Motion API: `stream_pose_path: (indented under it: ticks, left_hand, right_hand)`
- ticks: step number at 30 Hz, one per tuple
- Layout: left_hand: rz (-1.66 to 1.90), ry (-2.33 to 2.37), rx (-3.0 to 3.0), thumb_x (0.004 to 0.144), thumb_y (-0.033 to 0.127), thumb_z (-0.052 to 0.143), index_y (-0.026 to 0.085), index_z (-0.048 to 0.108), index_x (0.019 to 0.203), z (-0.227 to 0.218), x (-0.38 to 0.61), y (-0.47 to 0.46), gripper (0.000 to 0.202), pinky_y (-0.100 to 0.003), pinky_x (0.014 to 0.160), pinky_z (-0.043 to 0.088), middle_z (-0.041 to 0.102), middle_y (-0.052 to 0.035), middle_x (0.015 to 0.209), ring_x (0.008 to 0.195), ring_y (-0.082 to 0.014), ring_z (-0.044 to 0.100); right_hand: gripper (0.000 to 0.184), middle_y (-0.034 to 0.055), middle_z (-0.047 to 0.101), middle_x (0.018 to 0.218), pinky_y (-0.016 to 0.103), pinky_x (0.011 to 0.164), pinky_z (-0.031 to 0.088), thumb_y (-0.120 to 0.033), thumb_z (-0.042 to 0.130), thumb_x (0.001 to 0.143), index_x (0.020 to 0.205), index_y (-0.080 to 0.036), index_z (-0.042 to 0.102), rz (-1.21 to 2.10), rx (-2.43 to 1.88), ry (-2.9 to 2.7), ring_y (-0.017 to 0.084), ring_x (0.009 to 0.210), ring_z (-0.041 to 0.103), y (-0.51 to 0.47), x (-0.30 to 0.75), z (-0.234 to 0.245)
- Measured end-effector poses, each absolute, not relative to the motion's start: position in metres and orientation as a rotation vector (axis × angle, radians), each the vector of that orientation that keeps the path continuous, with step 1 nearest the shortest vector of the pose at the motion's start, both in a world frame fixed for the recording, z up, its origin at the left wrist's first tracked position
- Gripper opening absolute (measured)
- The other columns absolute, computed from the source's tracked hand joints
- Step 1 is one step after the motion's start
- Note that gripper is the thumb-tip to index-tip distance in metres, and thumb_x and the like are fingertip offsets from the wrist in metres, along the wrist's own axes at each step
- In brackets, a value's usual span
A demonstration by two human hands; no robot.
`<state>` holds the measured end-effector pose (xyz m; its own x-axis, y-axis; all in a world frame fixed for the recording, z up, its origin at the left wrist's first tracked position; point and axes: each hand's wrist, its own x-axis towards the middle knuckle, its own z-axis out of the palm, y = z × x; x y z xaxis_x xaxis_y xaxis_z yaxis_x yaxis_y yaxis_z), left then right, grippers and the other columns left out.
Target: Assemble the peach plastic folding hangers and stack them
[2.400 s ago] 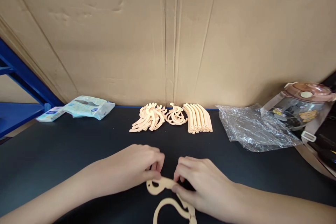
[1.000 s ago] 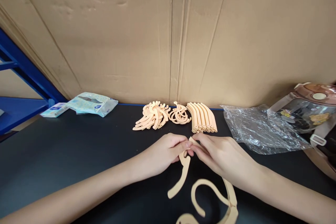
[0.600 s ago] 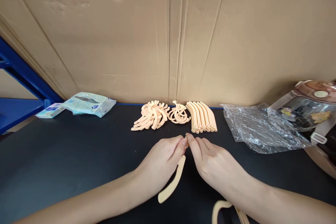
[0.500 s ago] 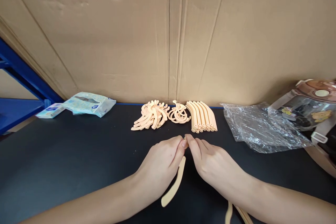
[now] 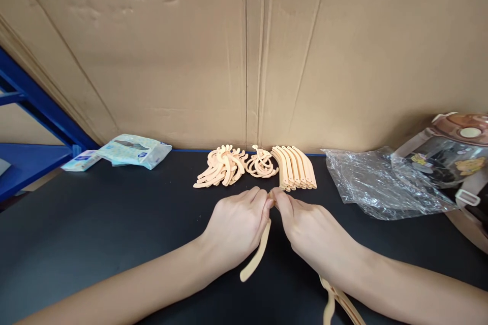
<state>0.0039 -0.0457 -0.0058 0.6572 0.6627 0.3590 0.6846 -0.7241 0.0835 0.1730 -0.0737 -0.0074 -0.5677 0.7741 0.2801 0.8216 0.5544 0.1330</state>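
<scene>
My left hand (image 5: 238,223) and my right hand (image 5: 312,231) meet fingertip to fingertip at the middle of the black table (image 5: 107,213). Both pinch the top end of a peach plastic hanger piece. Its curved arm (image 5: 256,256) hangs down between my hands towards me. A second strip of the piece (image 5: 335,304) shows under my right forearm. Behind my hands, by the wall, lie a heap of curved arms (image 5: 221,166), a few hooks (image 5: 262,165) and a neat row of straight bars (image 5: 296,168).
A cardboard wall (image 5: 244,51) closes the back. Tissue packs (image 5: 133,151) lie at the far left beside a blue rack (image 5: 30,162). A crumpled clear plastic bag (image 5: 377,183) and a brown-lidded water bottle (image 5: 450,152) lie at the right.
My hands have moved away from me, from the table's near edge towards the piles. The looped hook part seen earlier has slid out of view under my right arm.
</scene>
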Motion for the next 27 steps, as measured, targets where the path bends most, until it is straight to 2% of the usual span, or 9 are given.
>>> stream_pose_path:
  ticks: [3, 6, 8, 10, 12, 15, 22, 25, 27]
  left_hand:
    - [-0.637, -1.045, -2.733, 0.100, 0.020, 0.021, 0.019, 0.047, 0.074, -0.010, 0.007, -0.050, 0.036, -0.027, 0.052, 0.032, 0.052, -0.0011, 0.066, 0.056, -0.0155, 0.050]
    - [-0.787, -1.140, -2.813, 0.098, 0.028, 0.029, 0.020, 0.044, 0.069, -0.006, 0.008, -0.049, 0.034, -0.028, 0.050, 0.027, 0.049, -0.0001, 0.061, 0.054, -0.0159, 0.047]
    - [-1.033, -1.493, -2.877, 0.092, 0.033, 0.041, 0.021, 0.040, 0.065, 0.002, 0.003, -0.035, 0.029, -0.027, 0.051, 0.027, 0.044, 0.0018, 0.057, 0.053, -0.0155, 0.045]
    - [-1.128, -1.705, -2.813, 0.092, 0.031, 0.037, 0.022, 0.039, 0.069, 0.010, -0.010, -0.008, 0.025, -0.026, 0.053, 0.031, 0.046, 0.0028, 0.059, 0.054, -0.0150, 0.046]
    - [-1.225, -1.868, -2.735, 0.093, 0.029, 0.030, 0.022, 0.038, 0.072, 0.017, -0.026, 0.024, 0.024, -0.025, 0.055, 0.035, 0.048, 0.0028, 0.061, 0.056, -0.0147, 0.049]
    - [-1.287, -2.044, -2.691, 0.089, 0.033, 0.037, 0.020, 0.043, 0.069, 0.019, -0.051, 0.062, 0.024, -0.024, 0.055, 0.038, 0.048, 0.0025, 0.059, 0.057, -0.0142, 0.050]
    - [-1.317, -2.204, -2.607, 0.074, 0.049, 0.061, 0.018, 0.062, 0.090, -0.003, -0.075, 0.082, 0.035, -0.029, 0.063, 0.044, 0.069, -0.0041, 0.078, 0.071, -0.0199, 0.061]
    - [-1.306, -2.189, -2.553, 0.072, 0.049, 0.065, 0.018, 0.065, 0.088, -0.014, -0.079, 0.086, 0.035, -0.031, 0.069, 0.044, 0.069, -0.0058, 0.087, 0.079, -0.0221, 0.062]
    - [-1.322, -2.158, -2.515, 0.071, 0.049, 0.067, 0.019, 0.064, 0.090, -0.017, -0.081, 0.088, 0.036, -0.032, 0.072, 0.043, 0.068, -0.0062, 0.094, 0.085, -0.0230, 0.061]
  right_hand:
    - [0.040, 0.0126, 0.068, 0.080, 0.028, 0.047, 0.039, 0.007, 0.038, 0.076, 0.112, -0.005, 0.049, -0.020, -1.556, -2.596, 0.022, 0.063, 0.065, -0.064, 0.175, 0.000]
    - [0.018, 0.0039, 0.061, 0.061, 0.026, 0.045, 0.033, 0.000, 0.039, 0.084, 0.091, -0.012, 0.050, 0.268, -1.678, -2.496, 0.017, 0.049, 0.057, -0.050, 0.184, 0.009]
    - [0.018, 0.0001, 0.058, 0.059, 0.024, 0.048, 0.037, -0.007, 0.032, 0.093, 0.085, -0.017, 0.046, 0.351, -1.662, -2.439, 0.013, 0.048, 0.054, -0.043, 0.192, 0.016]
    - [0.024, -0.0027, 0.055, 0.059, 0.022, 0.051, 0.042, -0.020, 0.028, 0.099, 0.080, -0.020, 0.042, 0.610, -1.544, -2.303, 0.011, 0.051, 0.053, -0.042, 0.197, 0.023]
    - [0.027, -0.0042, 0.052, 0.059, 0.020, 0.049, 0.044, -0.032, 0.029, 0.100, 0.080, -0.021, 0.043, 0.942, -1.396, -2.088, 0.011, 0.053, 0.052, -0.042, 0.200, 0.030]
    - [0.027, -0.0048, 0.051, 0.060, 0.021, 0.045, 0.047, -0.040, 0.034, 0.098, 0.085, -0.021, 0.046, 1.303, -1.275, -1.787, 0.010, 0.049, 0.052, -0.040, 0.204, 0.038]
    - [0.009, -0.0010, 0.062, 0.067, 0.028, 0.051, 0.056, -0.026, 0.049, 0.089, 0.093, -0.019, 0.052, 1.565, -1.064, -1.358, 0.013, 0.051, 0.062, -0.024, 0.215, 0.040]
    - [0.029, -0.0009, 0.066, 0.074, 0.030, 0.056, 0.059, -0.019, 0.052, 0.086, 0.115, -0.021, 0.050, 1.530, -1.039, -1.247, 0.016, 0.058, 0.067, -0.020, 0.218, 0.039]
    - [0.034, -0.0008, 0.066, 0.076, 0.026, 0.056, 0.058, -0.016, 0.053, 0.086, 0.119, -0.021, 0.052, 1.482, -1.036, -1.196, 0.014, 0.060, 0.068, -0.017, 0.220, 0.039]
